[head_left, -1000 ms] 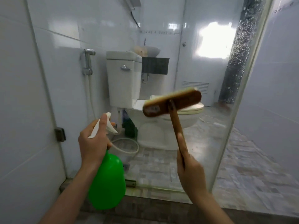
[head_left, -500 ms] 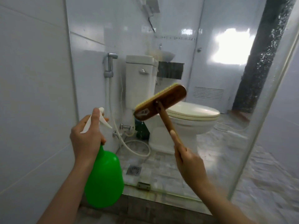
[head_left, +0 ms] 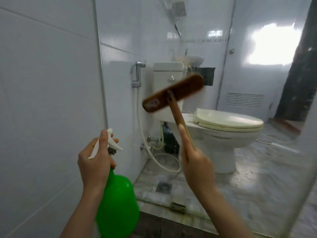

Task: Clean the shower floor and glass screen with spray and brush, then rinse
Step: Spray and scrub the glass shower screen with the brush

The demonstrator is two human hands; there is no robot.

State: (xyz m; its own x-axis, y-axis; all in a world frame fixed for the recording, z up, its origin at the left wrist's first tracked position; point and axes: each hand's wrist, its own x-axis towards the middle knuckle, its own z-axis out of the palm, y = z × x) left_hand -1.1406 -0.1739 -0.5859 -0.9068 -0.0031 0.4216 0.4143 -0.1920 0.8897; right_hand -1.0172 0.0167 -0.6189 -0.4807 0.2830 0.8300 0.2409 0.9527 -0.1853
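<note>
Brush (head_left: 185, 87), brown, wooden and blurred, is gripped by right hand (head_left: 197, 162); left hand (head_left: 94, 162) grips green spray bottle (head_left: 118, 203).

White tiled walls (head_left: 48, 86), cream-lidded toilet (head_left: 228, 133), marbled grey floor (head_left: 257, 179) with drain (head_left: 163, 187), glare-lit door (head_left: 257, 74).

Spray bottle (head_left: 118, 200) left of brush (head_left: 173, 93), toilet (head_left: 221, 134) behind glass screen (head_left: 257, 169).
</note>
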